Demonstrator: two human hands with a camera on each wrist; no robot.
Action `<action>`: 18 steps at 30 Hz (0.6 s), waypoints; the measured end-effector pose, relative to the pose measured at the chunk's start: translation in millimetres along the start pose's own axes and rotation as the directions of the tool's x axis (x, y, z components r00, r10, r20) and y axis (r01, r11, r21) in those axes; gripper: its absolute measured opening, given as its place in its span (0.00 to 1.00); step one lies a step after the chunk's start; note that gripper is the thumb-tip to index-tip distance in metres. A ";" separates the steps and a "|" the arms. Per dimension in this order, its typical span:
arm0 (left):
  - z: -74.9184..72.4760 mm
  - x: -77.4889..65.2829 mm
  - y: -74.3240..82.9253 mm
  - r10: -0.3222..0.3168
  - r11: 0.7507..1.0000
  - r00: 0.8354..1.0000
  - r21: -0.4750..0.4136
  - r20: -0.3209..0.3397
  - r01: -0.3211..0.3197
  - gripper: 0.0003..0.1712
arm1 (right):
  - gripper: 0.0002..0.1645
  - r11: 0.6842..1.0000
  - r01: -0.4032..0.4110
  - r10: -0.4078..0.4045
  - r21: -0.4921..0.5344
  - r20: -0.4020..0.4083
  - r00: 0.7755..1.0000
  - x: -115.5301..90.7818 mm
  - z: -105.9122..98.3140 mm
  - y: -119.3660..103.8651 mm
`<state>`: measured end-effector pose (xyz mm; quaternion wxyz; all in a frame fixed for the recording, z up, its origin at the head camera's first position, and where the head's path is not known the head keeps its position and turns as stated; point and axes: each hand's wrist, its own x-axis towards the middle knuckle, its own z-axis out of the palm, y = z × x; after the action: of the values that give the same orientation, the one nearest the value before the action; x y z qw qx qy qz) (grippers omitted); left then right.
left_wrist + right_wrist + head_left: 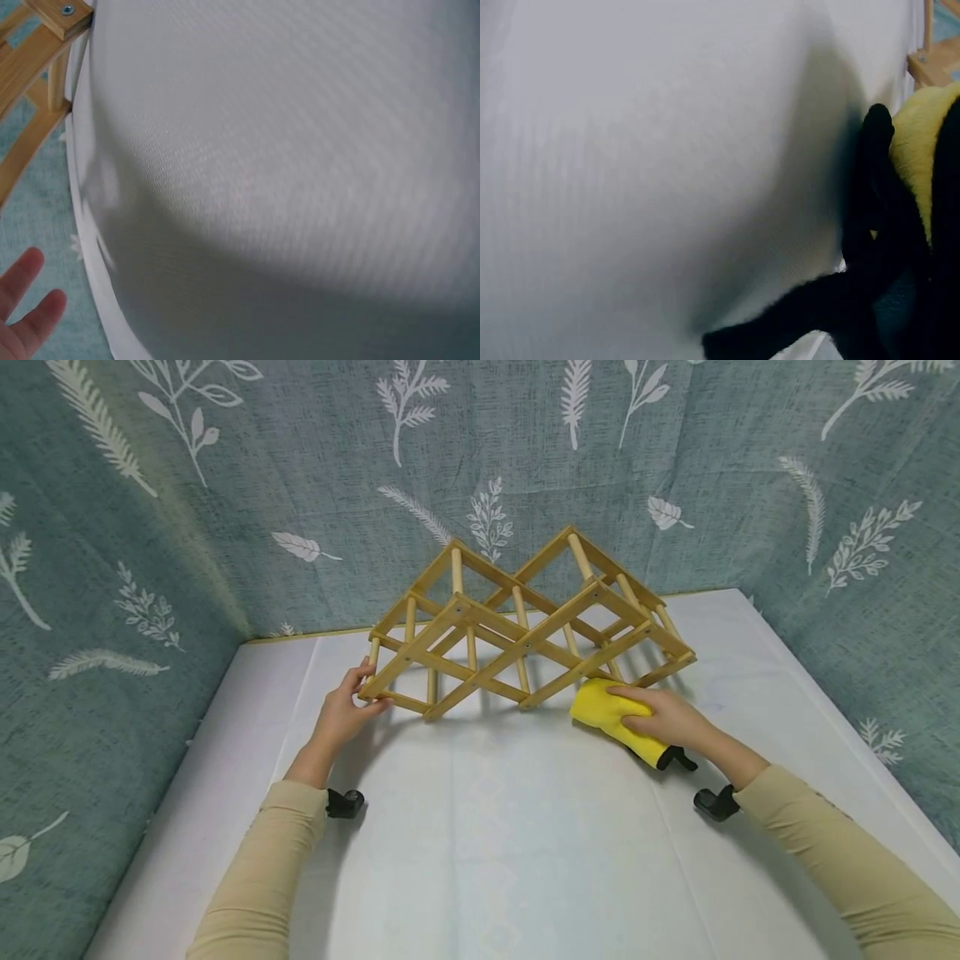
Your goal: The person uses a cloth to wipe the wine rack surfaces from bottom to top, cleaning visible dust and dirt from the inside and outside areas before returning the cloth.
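I wear long beige sleeves, plain and without a print, the left sleeve and the right sleeve matching in colour. Soft creases run across the cloth along both forearms, and each cuff ends a little short of the wrist. By the left cuff sits a small black camera, its outer end rounded; its black twin sits by the right cuff. My left hand and right hand are bare. Up close, my left fingertips look smooth and rounded.
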<state>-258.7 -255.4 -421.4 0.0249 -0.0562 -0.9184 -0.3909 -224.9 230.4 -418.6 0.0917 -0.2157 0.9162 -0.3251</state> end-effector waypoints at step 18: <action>-0.2 0.5 -0.5 0.012 1.000 1.000 0.011 -0.003 -0.012 0.36 | 0.30 0.993 0.120 -0.118 -0.008 0.139 0.983 36.3 37.5 -49.9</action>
<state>-259.3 -255.9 -421.6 0.0290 -0.0613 -0.9201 -0.3857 -228.8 158.3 -416.8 0.1339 -0.2927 0.8957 -0.3068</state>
